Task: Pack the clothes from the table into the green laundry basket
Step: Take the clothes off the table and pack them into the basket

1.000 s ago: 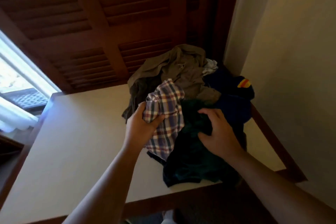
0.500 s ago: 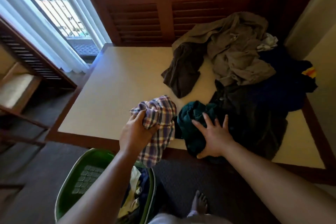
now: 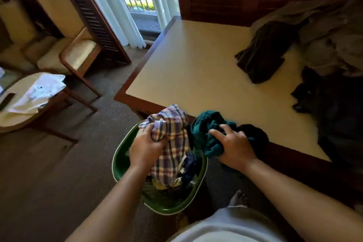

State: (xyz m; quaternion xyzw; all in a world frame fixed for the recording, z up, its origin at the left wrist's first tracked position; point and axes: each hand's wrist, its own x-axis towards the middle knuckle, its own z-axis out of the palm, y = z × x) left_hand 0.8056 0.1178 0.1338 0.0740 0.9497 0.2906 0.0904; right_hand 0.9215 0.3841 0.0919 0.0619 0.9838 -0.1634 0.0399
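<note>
Green-walled, the laundry basket [image 3: 120,160] stood on the carpet [image 3: 49,163] just beside the near corner of the tabletop [image 3: 196,65]. It held a jumble of clothes, a navy piece and something yellowish among them. Over its opening the left hand [image 3: 146,146] gripped a bunched plaid shirt [image 3: 169,133], fingers curled tight into the cloth, and the shirt's lower part hung down into the basket. Just beside it the right hand [image 3: 233,146] clutched a crumpled teal garment [image 3: 208,133] at the tabletop's near edge, close against the basket's far rim. The two hands were apart, each clamped on its own garment.

Farther along the tabletop, well apart from the hands, lay a dark brown garment [image 3: 261,59]. A grey-olive jacket [image 3: 324,31] was heaped beside it against the louvred wooden panel, and black clothes [image 3: 334,108] spilled toward the near right edge.

A bare foot [image 3: 238,198] showed on the carpet near the basket. Off to the left stood a wooden chair [image 3: 78,55] with a cream cushion, and a round side table [image 3: 11,122] carried a white cloth [image 3: 39,92]. White curtains [image 3: 121,6] hung at the window beyond the tabletop's far corner.
</note>
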